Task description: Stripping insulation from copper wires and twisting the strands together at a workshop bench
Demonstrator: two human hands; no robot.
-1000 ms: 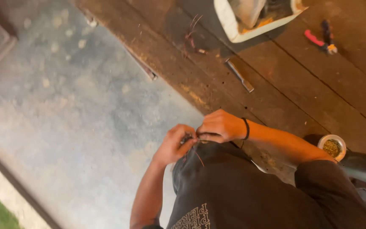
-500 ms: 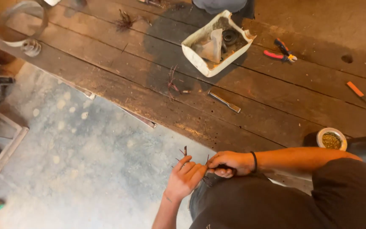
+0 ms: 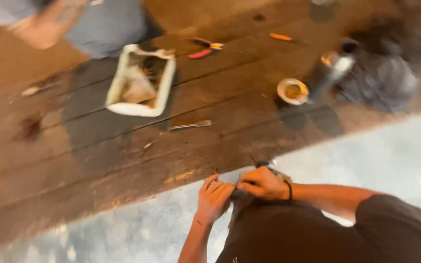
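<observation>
My left hand (image 3: 214, 196) and my right hand (image 3: 261, 184) meet close together over my dark-clothed lap, at the bottom middle of the head view. Both pinch a small dark wiry piece (image 3: 265, 164) between the fingertips; blur hides what exactly it is. A black band circles my right wrist. The hands hover over the edge where the wooden plank floor (image 3: 74, 160) meets a grey concrete surface (image 3: 391, 151).
On the planks lie a white tray (image 3: 118, 95) of odds and ends, red-handled pliers (image 3: 203, 48), a flat metal tool (image 3: 191, 125), a small round tin (image 3: 292, 91), a dark cylinder (image 3: 330, 73) and a grey bag (image 3: 381, 80). Another person (image 3: 74, 19) crouches at top left.
The view has swung, so the planks and tray now sit differently in frame. My two hands stay pressed together on the small piece.
</observation>
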